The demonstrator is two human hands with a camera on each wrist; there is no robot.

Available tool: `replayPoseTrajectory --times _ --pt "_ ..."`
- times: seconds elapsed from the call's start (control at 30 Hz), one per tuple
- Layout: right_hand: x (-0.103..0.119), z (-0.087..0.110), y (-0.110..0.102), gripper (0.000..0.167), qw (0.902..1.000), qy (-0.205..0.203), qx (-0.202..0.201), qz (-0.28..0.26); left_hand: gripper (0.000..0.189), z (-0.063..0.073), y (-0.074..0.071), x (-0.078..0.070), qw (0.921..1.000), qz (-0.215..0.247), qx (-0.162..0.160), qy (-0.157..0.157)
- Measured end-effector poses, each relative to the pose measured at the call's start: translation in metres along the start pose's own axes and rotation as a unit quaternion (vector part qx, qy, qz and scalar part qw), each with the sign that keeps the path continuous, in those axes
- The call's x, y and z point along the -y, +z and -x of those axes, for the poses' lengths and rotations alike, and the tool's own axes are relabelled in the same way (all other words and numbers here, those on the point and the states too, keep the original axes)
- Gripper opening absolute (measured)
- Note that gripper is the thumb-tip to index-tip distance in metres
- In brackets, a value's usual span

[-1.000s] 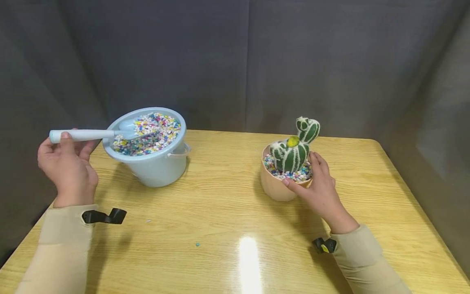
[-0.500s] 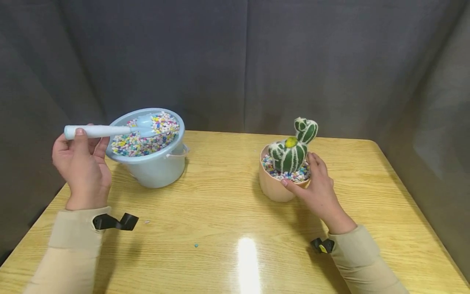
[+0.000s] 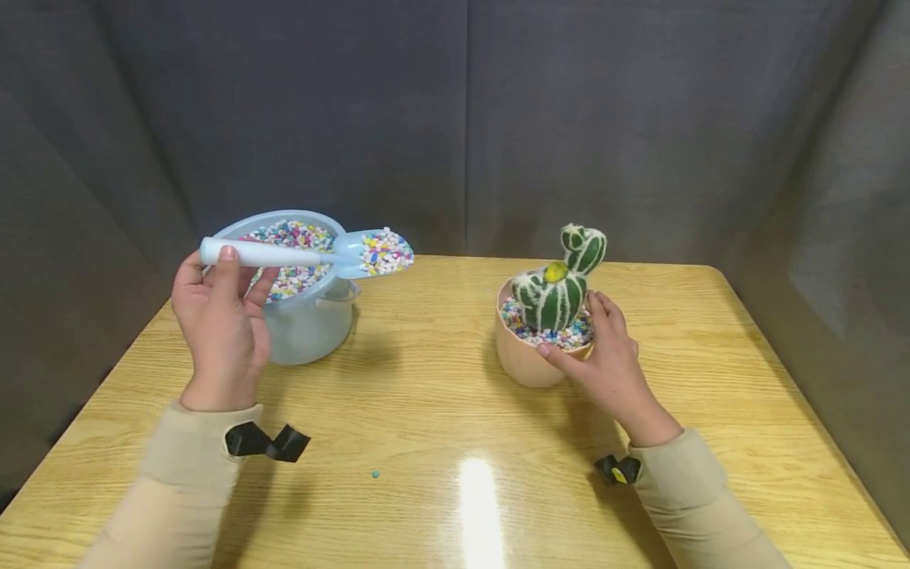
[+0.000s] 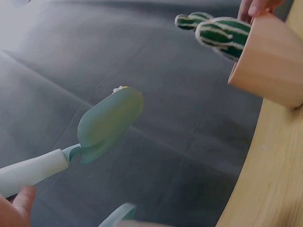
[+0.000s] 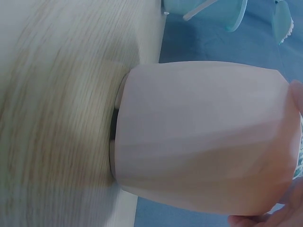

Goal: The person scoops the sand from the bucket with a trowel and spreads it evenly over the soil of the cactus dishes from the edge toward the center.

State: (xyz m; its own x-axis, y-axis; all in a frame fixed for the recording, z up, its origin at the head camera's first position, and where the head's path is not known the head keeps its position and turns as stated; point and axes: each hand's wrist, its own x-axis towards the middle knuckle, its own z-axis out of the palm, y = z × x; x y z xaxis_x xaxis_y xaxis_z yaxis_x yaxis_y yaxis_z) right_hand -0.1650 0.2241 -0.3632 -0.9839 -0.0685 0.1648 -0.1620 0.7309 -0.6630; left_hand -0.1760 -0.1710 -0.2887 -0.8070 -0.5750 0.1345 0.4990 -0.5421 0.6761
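My left hand (image 3: 226, 336) pinches the white handle of a light-blue trowel (image 3: 348, 254) between thumb and fingers. Coloured pebbles (image 3: 386, 252) fill the trowel's blade, which is level and just past the right rim of a light-blue bucket (image 3: 306, 328). From below, the left wrist view shows the underside of the trowel (image 4: 110, 120). On the right, my right hand (image 3: 614, 367) grips the rim of a peach flowerpot (image 3: 529, 362), thumb in front and fingers behind. A green cactus (image 3: 554, 300) with a yellow flower stands in the pot among pebbles. The right wrist view is mostly the pot's side (image 5: 208, 137).
The bucket holds many more coloured pebbles (image 3: 291, 235), and its handle hangs at the right side. One small teal pebble (image 3: 375, 474) lies on the wooden table (image 3: 426, 411). Dark grey cloth (image 3: 469, 126) surrounds the table at the back and sides.
My left hand has moved right, carrying the loaded trowel from over the bucket's pebbles to beyond its right rim. My right hand keeps its grip on the flowerpot.
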Motion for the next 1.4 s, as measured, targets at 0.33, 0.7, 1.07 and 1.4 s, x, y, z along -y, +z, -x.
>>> replayPoseTrajectory --times 0.33,0.7,1.07,1.4 --pt "0.001 -0.002 0.003 0.101 1.0 0.004 0.002 0.0 0.01 0.012 0.015 0.024 0.9989 -0.023 0.04 -0.012" --pt "0.002 -0.001 0.005 0.102 1.0 0.005 0.001 0.003 0.008 0.024 0.021 0.047 0.9946 -0.048 0.082 -0.043" --pt "0.004 0.0 0.007 0.102 1.0 0.004 0.002 -0.002 0.012 0.035 0.025 0.061 0.9898 -0.08 0.106 -0.053" --pt "0.004 -0.001 0.007 0.102 1.0 0.005 0.004 -0.002 0.011 0.044 0.03 0.072 0.9853 -0.11 0.118 -0.056"
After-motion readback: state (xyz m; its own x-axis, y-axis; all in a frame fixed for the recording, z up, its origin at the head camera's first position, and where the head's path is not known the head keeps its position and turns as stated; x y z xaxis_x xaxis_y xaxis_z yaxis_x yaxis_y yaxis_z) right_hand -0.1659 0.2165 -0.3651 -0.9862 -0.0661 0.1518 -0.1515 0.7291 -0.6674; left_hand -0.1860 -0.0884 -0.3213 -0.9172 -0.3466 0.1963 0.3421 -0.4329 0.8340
